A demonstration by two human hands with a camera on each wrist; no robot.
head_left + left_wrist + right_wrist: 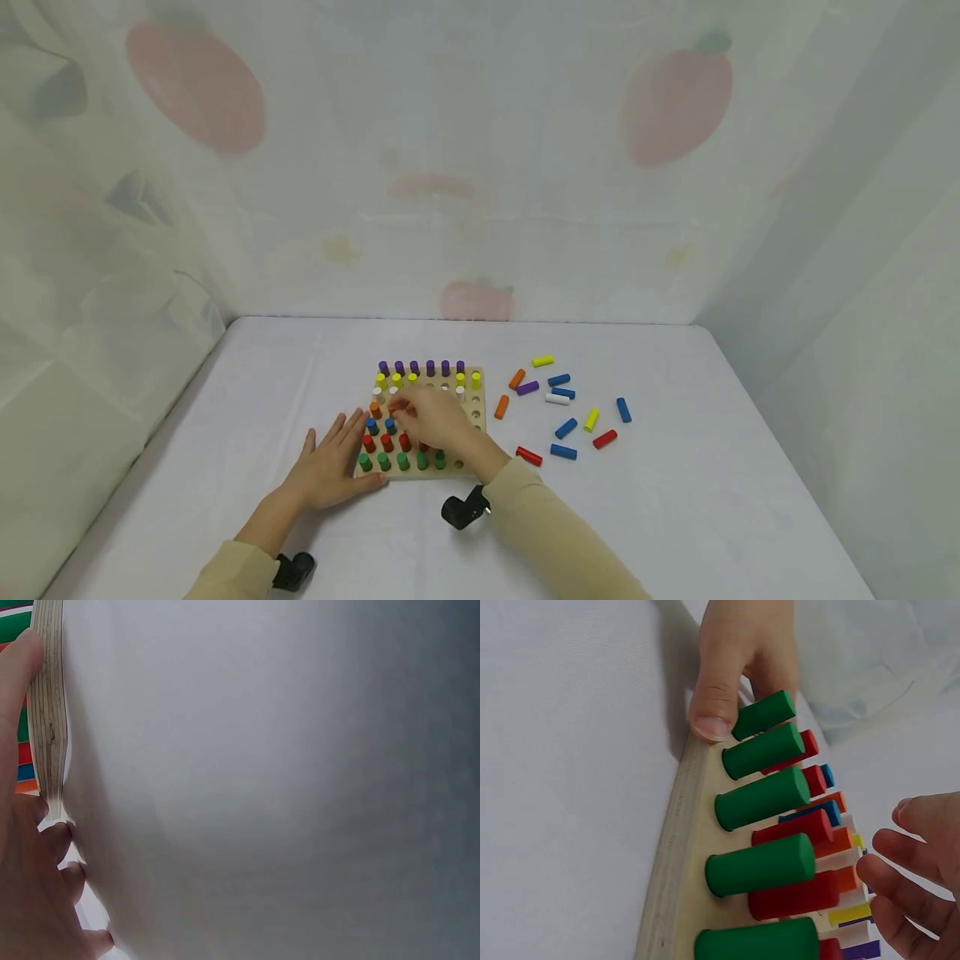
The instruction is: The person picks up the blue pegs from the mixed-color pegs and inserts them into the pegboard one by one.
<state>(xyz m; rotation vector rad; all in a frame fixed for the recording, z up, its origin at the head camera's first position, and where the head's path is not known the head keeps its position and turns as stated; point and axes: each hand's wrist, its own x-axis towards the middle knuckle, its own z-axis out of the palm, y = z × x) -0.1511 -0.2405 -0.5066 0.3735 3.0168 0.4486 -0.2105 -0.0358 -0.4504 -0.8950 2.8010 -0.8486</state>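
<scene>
My right hand (435, 417) hovers over a wooden peg board (481, 392). Its fingertips are close above an orange peg (392, 411) in the left part of the board. In the right wrist view, the curved fingers (911, 866) show no peg between them. Flat beside the board's left edge, my left hand (327, 471) has its fingers spread, with the thumb (712, 705) against the near left corner. Green pegs (765, 799) fill most of the front row. Behind them stand red, blue, orange, white, yellow and purple rows, partly hidden by my right hand.
Loose pegs lie scattered right of the board, among them a red peg (528, 457), a blue peg (563, 452), a white peg (557, 399) and a purple peg (528, 388). A white cloth (675, 500) covers the table, with printed curtains behind it.
</scene>
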